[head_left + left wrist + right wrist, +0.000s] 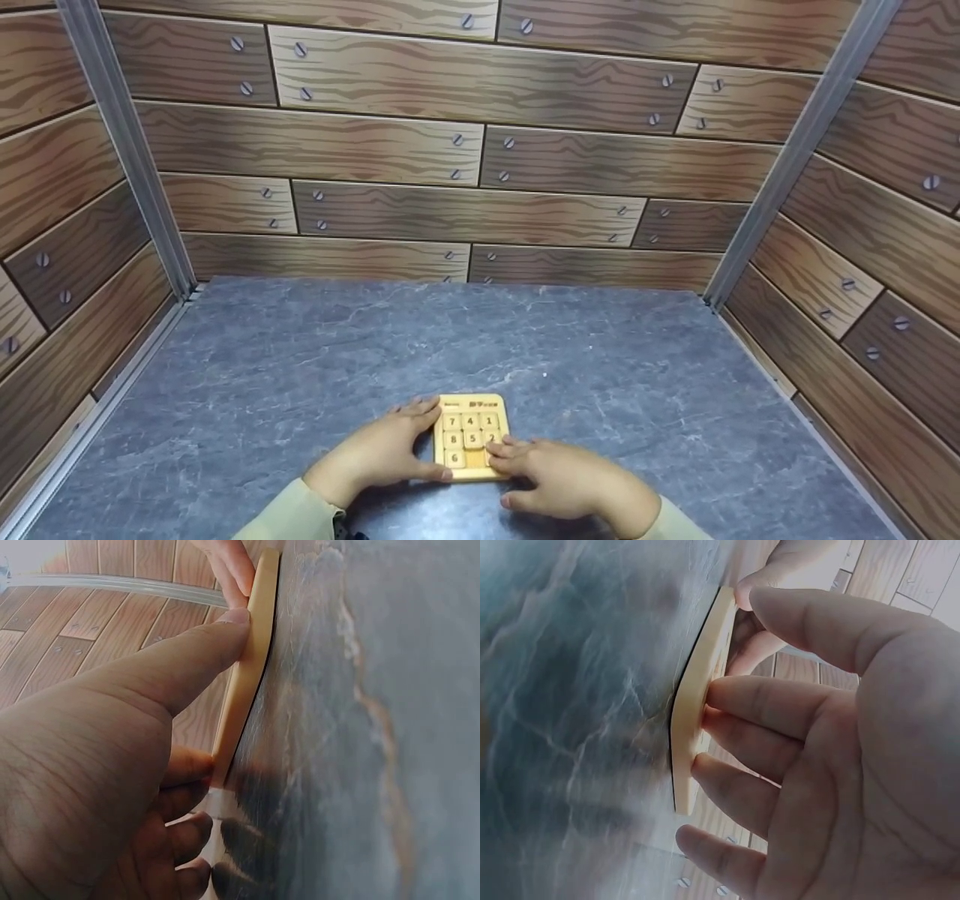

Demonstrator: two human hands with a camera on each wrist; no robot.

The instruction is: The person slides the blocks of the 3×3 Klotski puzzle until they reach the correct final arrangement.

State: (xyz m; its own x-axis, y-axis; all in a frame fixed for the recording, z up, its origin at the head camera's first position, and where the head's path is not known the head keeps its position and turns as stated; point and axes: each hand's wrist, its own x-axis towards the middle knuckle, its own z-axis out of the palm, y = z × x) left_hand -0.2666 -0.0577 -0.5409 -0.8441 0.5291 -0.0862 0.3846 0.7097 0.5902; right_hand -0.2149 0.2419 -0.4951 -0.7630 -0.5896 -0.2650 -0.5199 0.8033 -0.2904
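Observation:
A yellow number slide puzzle [480,475] lies flat on the tabletop, with tiles 7, 4, 1 in its top row and 8, 5, 2 below. In the bottom row are a 6 at left and a bare slot in the middle; fingers mostly cover the right corner. My left hand [382,450] holds the frame's left side, thumb at the lower edge and index finger near the upper left corner. The left wrist view shows that thumb on the puzzle's edge [259,615]. With fairly straight fingers, my right hand [817,735] touches the lower right tiles, its thumb apart from the frame.
The grey-blue marbled tabletop [450,330] stretches behind and to both sides of the puzzle. Wood-patterned panels [375,142] stand at the back, left and right. Metal posts [795,157] mark the two back corners.

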